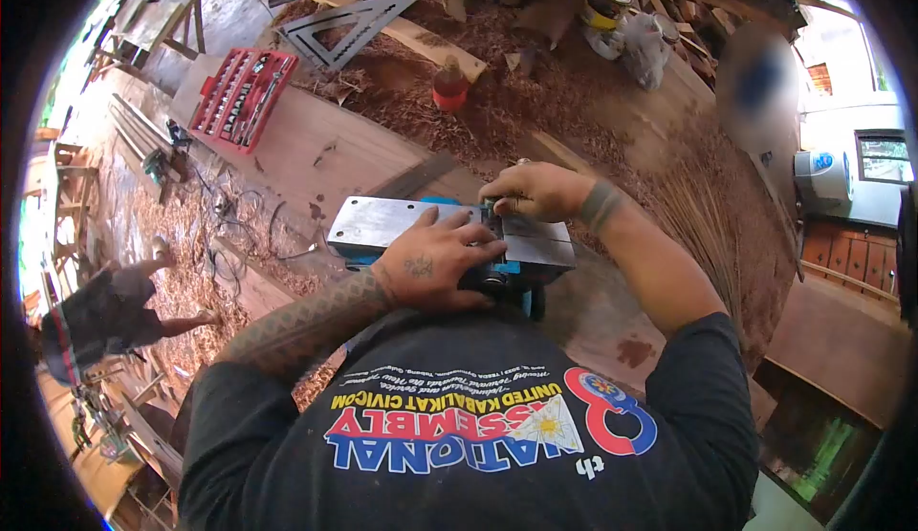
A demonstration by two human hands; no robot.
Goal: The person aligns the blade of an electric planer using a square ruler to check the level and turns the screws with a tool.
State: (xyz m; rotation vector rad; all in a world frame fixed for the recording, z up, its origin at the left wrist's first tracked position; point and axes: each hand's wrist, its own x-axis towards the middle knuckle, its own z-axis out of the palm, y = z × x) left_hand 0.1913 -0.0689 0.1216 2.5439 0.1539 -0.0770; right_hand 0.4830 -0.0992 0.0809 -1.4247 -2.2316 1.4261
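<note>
Electric planer, blue-bodied with a long, flat, silver-grey metal sole, lay upside down just in front of the person's chest, its sole facing up and crossed by a slot; whatever bore it from below was hidden. Beyond it stretched a wide, pale-brown wooden board, and reddish-brown wood shavings spread thickly past the board's far edge. A black T-shirt with coloured lettering filled the near foreground. Off to the left, well apart, was another person in dark clothing. Long, thin, tan strips fanned out at the right, beyond the right forearm.

The left hand, below a patterned, tattooed forearm, grasped the planer across its near edge, fingers over the sole near the slot and thumb down the near side. The right hand, with a dark band tattooed at the wrist, had its fingers bent in at the slot, close to the left fingertips; whether it pinched something there could not be told.

An open red plastic case of metal sockets sat on the board, up and left of the planer. Beyond lay a silver-grey triangular metal square, and near it a small red container stood among the shavings.
</note>
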